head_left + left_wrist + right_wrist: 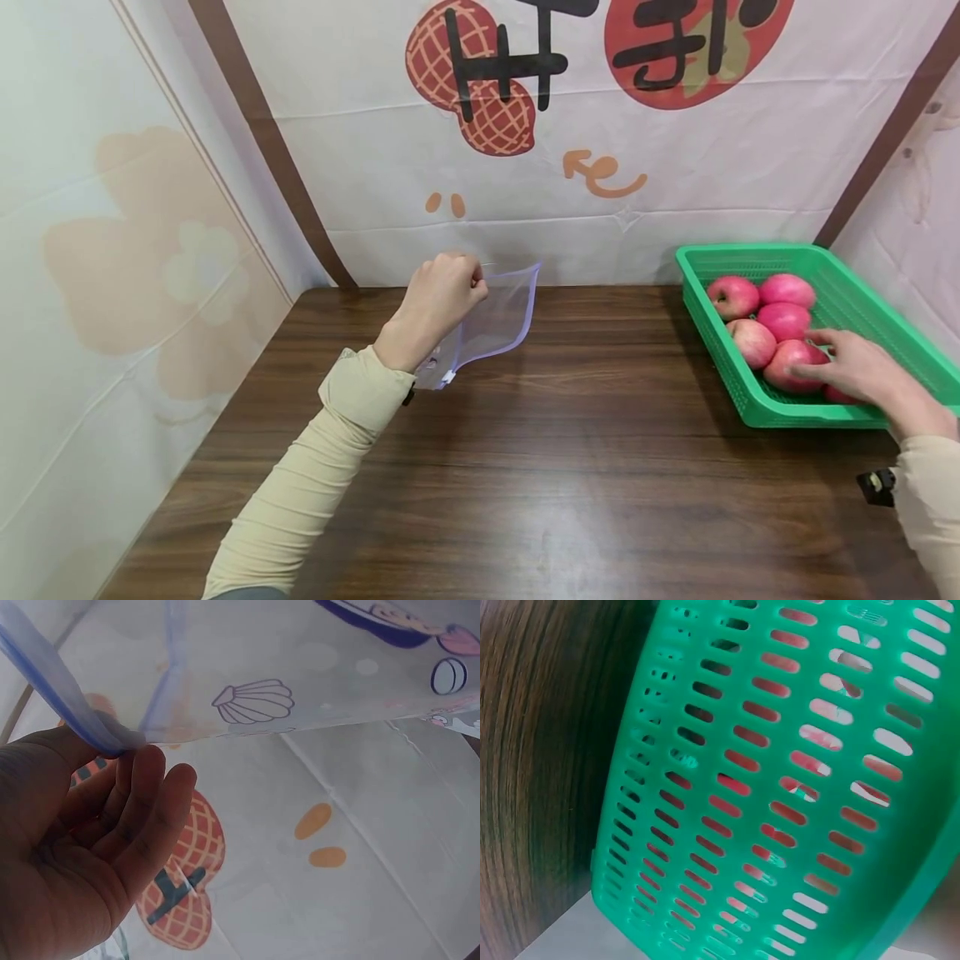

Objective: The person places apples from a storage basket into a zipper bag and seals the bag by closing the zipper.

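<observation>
Our left hand (442,296) pinches a bag (498,317) by its edge over the table (570,467). Our right hand (862,367) is in the basket (787,414), thumb and fingers parted at an apple (787,368); we cannot tell whether they grip it.

A dark brown wood-grain table (570,467) meets a white cloth wall (345,158) behind it. Printed there are a red latticed peanut (498,129), thick black lettering (513,67) and an orange curled arrow (607,179). Brown stripes (266,125) run down near both corners. The left wall (45,358) bears a faded peach flower (112,258). Soft light glares on the tabletop.
</observation>
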A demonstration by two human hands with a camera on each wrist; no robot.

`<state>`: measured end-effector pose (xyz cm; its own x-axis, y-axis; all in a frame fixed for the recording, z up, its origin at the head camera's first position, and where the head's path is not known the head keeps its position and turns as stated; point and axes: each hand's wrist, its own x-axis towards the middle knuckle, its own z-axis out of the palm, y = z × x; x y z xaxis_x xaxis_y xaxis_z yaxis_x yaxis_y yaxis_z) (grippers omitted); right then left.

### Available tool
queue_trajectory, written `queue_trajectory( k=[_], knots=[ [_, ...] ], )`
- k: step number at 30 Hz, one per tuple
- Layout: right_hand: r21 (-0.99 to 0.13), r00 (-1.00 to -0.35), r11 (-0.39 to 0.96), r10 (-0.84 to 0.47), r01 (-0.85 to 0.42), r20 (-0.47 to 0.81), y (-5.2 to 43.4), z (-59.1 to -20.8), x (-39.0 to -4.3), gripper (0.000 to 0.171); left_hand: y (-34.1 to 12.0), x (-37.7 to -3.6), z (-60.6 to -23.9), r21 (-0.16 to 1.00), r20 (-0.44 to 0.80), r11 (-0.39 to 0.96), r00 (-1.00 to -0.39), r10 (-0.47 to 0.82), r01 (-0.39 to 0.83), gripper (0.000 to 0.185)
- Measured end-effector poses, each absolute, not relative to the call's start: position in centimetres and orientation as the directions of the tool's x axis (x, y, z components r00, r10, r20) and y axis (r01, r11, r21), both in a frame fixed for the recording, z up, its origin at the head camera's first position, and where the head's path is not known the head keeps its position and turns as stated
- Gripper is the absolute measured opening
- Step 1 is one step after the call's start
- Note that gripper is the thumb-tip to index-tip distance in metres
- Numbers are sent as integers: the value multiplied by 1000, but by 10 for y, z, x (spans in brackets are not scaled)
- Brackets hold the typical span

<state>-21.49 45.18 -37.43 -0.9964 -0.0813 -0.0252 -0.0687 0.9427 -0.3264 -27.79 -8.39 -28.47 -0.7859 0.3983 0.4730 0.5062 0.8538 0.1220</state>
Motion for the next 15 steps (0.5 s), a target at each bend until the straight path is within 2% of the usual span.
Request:
queue_trajectory(
  k=[6,15],
  knots=[
    [-314,-994,949,-62,-31,-88,455,-377,-216,87,-84,-276,-282,122,469,853,-787,401,507,15],
    [-282,-992,959,-48,-14,-115,461,-385,-220,93,-83,-274,-282,109,467,859,-788,400,501,14]
  ],
)
